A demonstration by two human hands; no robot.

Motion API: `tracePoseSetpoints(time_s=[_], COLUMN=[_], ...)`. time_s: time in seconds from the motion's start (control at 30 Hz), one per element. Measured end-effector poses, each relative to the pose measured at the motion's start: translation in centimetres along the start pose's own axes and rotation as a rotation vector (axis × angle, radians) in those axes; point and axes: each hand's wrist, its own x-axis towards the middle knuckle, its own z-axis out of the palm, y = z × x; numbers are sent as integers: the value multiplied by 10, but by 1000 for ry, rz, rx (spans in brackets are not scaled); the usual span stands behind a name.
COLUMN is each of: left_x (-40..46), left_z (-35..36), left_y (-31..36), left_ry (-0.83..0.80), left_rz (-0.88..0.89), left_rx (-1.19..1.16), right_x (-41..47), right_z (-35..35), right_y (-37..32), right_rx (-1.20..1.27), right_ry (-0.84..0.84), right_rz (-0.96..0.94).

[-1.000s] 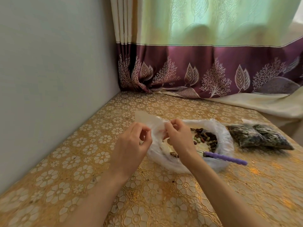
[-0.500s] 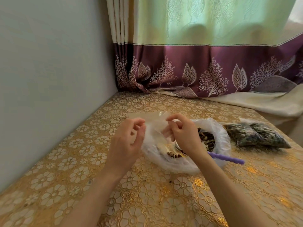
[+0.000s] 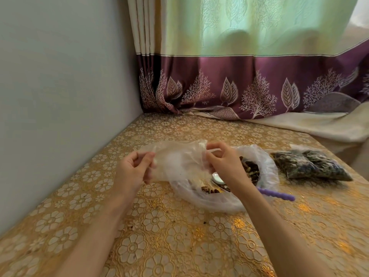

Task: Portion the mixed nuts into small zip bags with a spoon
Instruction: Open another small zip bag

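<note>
A: Head view: what are the hands doing?
B: The left hand [image 3: 133,171] and right hand [image 3: 223,163] each pinch an edge of a small zip bag [image 3: 179,159], held above the surface [image 3: 159,236] just beside the mixed nuts [image 3: 252,171].
A: Any tip?
B: Spread the mouth wide before taking up the spoon [image 3: 276,195].

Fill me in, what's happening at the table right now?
A person is holding a small clear zip bag stretched between both hands, the left hand pinching one edge and the right hand the other. It looks empty. Behind it sits the big bag of mixed nuts with the purple-handled spoon resting in it, untouched. Filled bags lie to the right on the gold tablecloth.
</note>
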Motion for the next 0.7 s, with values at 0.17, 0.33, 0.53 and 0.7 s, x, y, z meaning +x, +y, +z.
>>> tracePoseSetpoints(time_s=[0.17, 0.33, 0.53, 0.7], left_x=[-2, -4, -3, -2], left_z=[3, 4, 2, 1], left_y=[-2, -2, -3, -4], left_ry=[70, 83, 68, 64], left_rz=[43, 29, 39, 36], left_rx=[62, 73, 100, 95], right_x=[0, -2, 0, 2], right_z=[-1, 4, 0, 2], right_y=[-2, -2, 3, 9], right_rx=[-122, -50, -49, -47], right_ry=[65, -114, -219, -221], right_rz=[-206, -241, -188, -159])
